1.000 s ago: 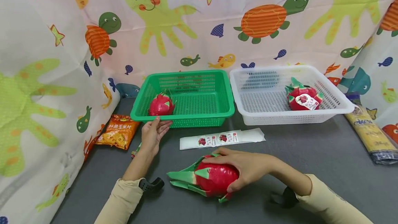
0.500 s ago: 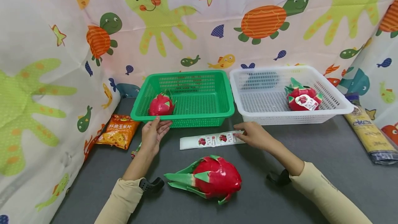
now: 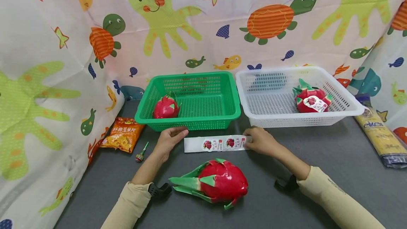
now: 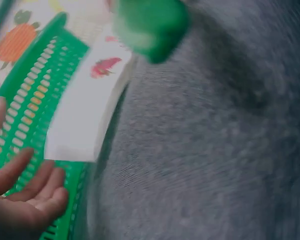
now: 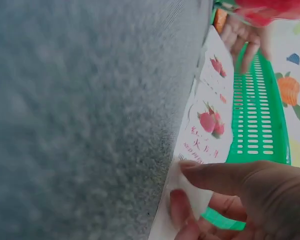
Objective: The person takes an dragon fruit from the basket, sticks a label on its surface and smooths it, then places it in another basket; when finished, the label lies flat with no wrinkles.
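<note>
The right hand (image 3: 262,141) pinches the right end of the strip (image 3: 217,144), which lies in front of the green basket (image 3: 190,127). The left hand (image 3: 166,143) has its fingers loosely extended and holds nothing; it is just beside the strip's other end, though I cannot tell whether it touches.

Judging by how things lie, labelling is about 1/3 done: the fruit (image 3: 313,94) in the white basket (image 3: 286,121) wears a label (image 3: 315,104). The strip carries at least 2 more. The near fruit (image 3: 219,181) on the table (image 3: 254,207) and the red fruit (image 3: 166,107) in the green basket show none on their visible sides, so those 2 seem left.

The right wrist view gives the grip, with the thumb on the strip's printed face, and the labels' writing. The left wrist view, blurred, shows the strip's bare end. Only the head view includes the white basket.
</note>
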